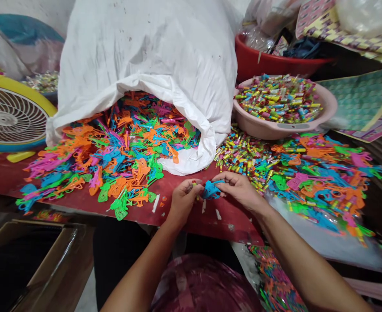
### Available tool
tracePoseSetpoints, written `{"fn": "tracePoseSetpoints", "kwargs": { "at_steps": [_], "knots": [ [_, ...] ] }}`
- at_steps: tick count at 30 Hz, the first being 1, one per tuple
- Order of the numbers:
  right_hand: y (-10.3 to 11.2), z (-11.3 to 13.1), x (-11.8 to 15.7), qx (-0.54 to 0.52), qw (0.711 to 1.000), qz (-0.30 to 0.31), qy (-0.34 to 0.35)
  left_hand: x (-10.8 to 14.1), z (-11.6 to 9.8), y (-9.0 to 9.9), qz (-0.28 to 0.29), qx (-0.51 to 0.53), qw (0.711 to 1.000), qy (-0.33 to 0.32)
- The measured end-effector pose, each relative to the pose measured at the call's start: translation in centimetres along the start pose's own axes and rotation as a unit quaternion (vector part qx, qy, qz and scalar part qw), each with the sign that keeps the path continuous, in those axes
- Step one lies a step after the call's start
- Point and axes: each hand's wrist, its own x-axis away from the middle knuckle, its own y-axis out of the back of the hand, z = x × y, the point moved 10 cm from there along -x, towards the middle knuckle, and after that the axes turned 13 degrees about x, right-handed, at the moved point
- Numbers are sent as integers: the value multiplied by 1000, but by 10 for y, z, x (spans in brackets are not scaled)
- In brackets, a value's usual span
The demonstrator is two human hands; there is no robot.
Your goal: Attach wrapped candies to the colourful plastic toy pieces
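Observation:
My right hand (239,190) pinches a blue plastic toy gun (212,190) with a mesh-patterned stock, just above the red tabletop. Close beside it, my left hand (184,197) is closed with thumb and fingers together on a small wrapped candy tube (194,184), yellow and red, mostly hidden by the fingers. The toy gun's near end comes close to my left thumb; whether they touch I cannot tell. Beyond my hands, loose toy guns (119,158) in orange, green, blue and pink spill from a large white sack (151,47).
A pink basin (327,108) heaped with candy tubes stands right of the sack, more tubes (243,151) scattered below it. Toy guns with tubes (327,186) lie piled at right. A yellow fan (15,112) stands left; an open cardboard box (57,260) sits below the red table (177,216).

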Motion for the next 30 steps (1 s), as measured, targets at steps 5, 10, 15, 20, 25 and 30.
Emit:
{"fn": "tracePoseSetpoints", "kwargs": {
  "at_steps": [5,10,15,20,25,30],
  "knots": [
    [-6,24,2,94,993,11,75,-1,5,-1,17,1,1000,13],
    [-28,55,18,226,951,106,180,-3,5,2,12,4,1000,6],
    [-24,60,31,447,854,-12,266,0,0,1,4,28,1000,-1],
    [-14,29,31,540,801,-50,253,0,-3,10,-37,57,998,-13],
    [-4,16,28,531,821,-54,203,1,-6,11,-48,59,997,-28],
    [-15,6,37,589,786,-4,184,2,-4,11,-56,48,997,-36]
  ]
}}
